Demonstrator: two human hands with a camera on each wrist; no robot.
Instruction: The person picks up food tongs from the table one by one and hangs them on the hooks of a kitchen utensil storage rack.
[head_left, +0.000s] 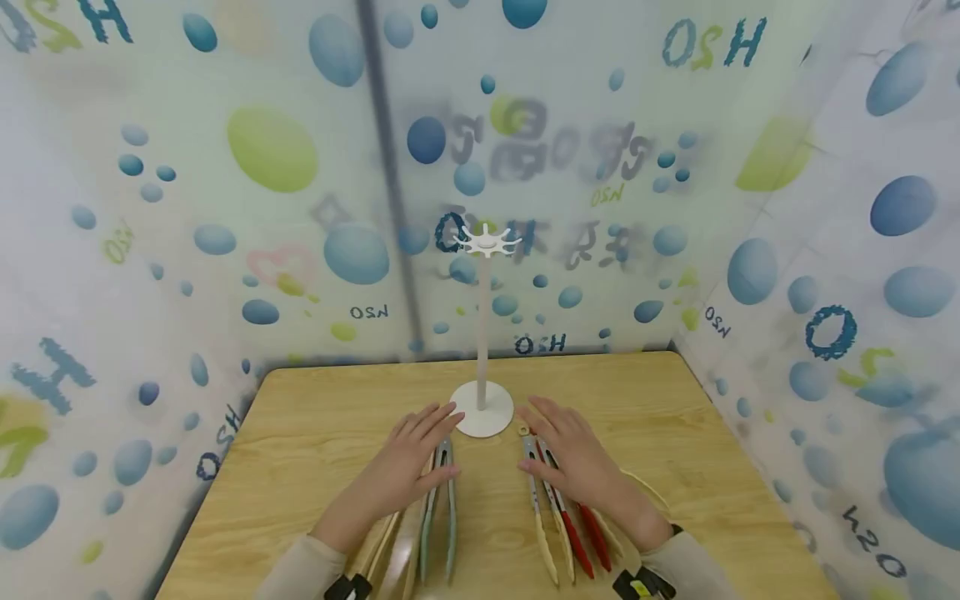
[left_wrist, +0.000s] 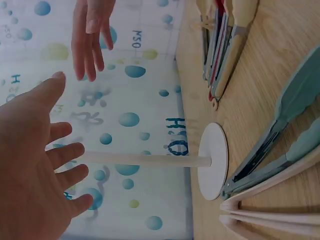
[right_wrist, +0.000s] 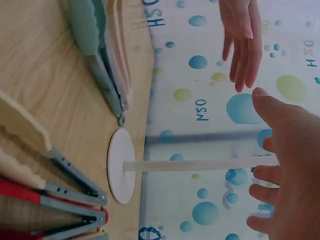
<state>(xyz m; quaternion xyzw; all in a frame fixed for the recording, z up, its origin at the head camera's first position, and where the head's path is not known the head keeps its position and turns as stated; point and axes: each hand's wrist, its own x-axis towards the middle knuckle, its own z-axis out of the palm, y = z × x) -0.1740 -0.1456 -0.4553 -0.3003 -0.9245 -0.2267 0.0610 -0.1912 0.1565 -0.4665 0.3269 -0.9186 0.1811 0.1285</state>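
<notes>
My left hand (head_left: 408, 460) hovers with fingers extended above teal-tipped tongs (head_left: 452, 533) and light wooden tongs (left_wrist: 272, 219) on the left side of the table. My right hand (head_left: 573, 457), fingers also spread, is over the right-hand group: cream-tipped tongs (head_left: 544, 542) and red tongs (head_left: 576, 546). Both wrist views show the hands raised off the table, holding nothing. Between and just beyond them stands a white rack with a round base (head_left: 483, 425), a thin pole (head_left: 483, 333) and a top ring of hooks (head_left: 487, 242). No tongs hang on those hooks.
The wooden table (head_left: 300, 467) ends at the back and sides against a patterned curtain (head_left: 337, 208) with blue and green ovals. Part of another thin cream-coloured item (head_left: 651, 490) shows behind the right forearm.
</notes>
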